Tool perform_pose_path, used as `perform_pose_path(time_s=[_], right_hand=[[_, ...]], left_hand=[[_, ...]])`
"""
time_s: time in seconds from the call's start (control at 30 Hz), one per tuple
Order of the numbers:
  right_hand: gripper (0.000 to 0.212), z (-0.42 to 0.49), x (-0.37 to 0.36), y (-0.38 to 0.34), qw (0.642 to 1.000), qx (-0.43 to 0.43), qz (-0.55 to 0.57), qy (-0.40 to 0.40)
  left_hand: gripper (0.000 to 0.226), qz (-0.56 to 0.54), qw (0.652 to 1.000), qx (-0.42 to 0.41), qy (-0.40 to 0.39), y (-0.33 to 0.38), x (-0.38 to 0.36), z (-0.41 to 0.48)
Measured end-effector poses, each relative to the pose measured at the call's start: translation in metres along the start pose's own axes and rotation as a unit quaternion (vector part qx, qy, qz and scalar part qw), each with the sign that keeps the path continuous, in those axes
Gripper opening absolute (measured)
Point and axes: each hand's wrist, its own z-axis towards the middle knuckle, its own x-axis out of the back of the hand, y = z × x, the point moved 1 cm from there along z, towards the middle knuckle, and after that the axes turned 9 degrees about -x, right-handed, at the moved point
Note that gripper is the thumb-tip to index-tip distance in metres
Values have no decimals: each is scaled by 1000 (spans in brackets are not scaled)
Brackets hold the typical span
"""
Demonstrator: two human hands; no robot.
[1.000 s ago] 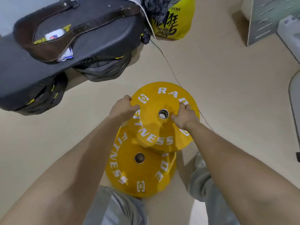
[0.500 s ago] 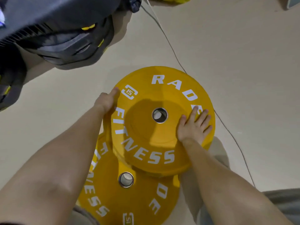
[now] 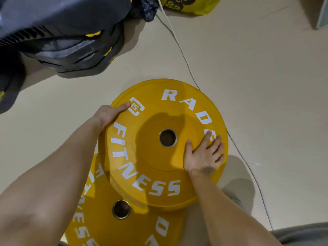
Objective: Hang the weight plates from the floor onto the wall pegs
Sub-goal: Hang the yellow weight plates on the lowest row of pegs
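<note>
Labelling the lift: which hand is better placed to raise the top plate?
Left, probably. The left hand holds the top plate at its rim, thumb on the face; the right hand lies flat on it.

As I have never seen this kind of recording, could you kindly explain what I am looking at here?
There is no machine here. A person wears a camera on the head, so the single picture looks down along both bare arms. The left hand grips the rim of the upper yellow weight plate, with the thumb on its face. The right hand lies flat on that face, fingers straight. That plate overlaps a second yellow weight plate lying on the beige floor. A thin dark cable runs across the floor. A yellow bag sits at the top edge and black padded gear at the upper left. No wall pegs are in view.
</note>
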Motion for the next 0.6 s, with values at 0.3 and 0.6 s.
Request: perform_pose_path(time_s=[0.3,0.6], right_hand=[[62,33,44,-23,975,-125,182,-28],[38,57,202,-166,949,258,180,-6]], left_hand=[[87,85,990,-111,24,34,9,-56],[93,183,960,-198,78,54,3,-134]])
